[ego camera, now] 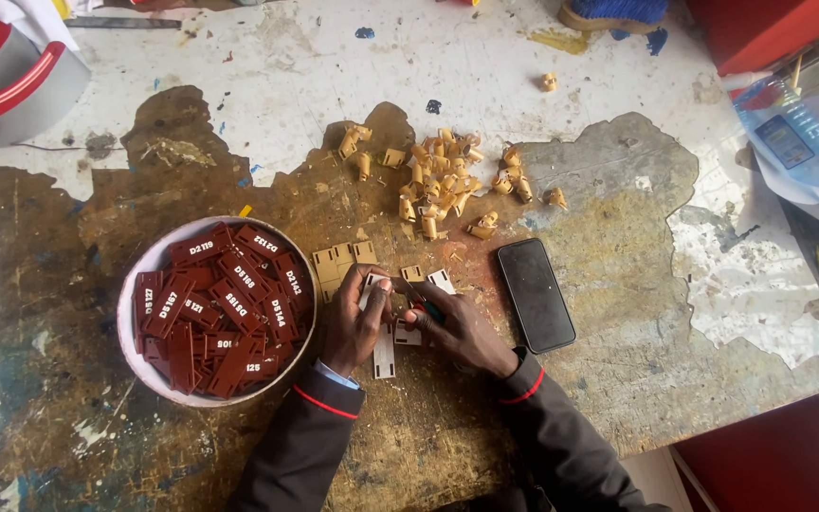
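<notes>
White plastic tag blanks (pixel 384 353) lying flat on worn, paint-flaked wooden worktable (pixel 618 313), just under both hands at centre of view. Left hand (pixel 357 322) curled over one pale blank, fingers bent and pressing it, thumb side toward the right. Right hand (pixel 457 327) clenched around slim green-handled tool (pixel 426 308), tip angled toward the piece under left hand; exact contact point hidden by fingers. Both wrists in dark sleeves with thin red piping.

Just left of hands, round white bowl (pixel 149 374) heaped with dark red engraved tags (pixel 220 308), lettering in white. Touching top of hands, several tan square blanks (pixel 341 263) laid side by side. Farther up, loose heap of small tan plastic clips (pixel 443 180), one stray well apart near top edge. Just right of right hand, black smartphone (pixel 536 294) lying screen up, dark. Clear plastic water bottle (pixel 793 137) on its side at far right. Red-and-grey object, partly cut off, at top left corner.

Likely risks, judged from layout: tool tip slipping off small blank toward left fingers, given how close the hands sit; blank skidding on uneven, flaking surface; elbow or sleeve nudging heaped bowl and spilling tags; phone scratched, lying so near the working tool.
</notes>
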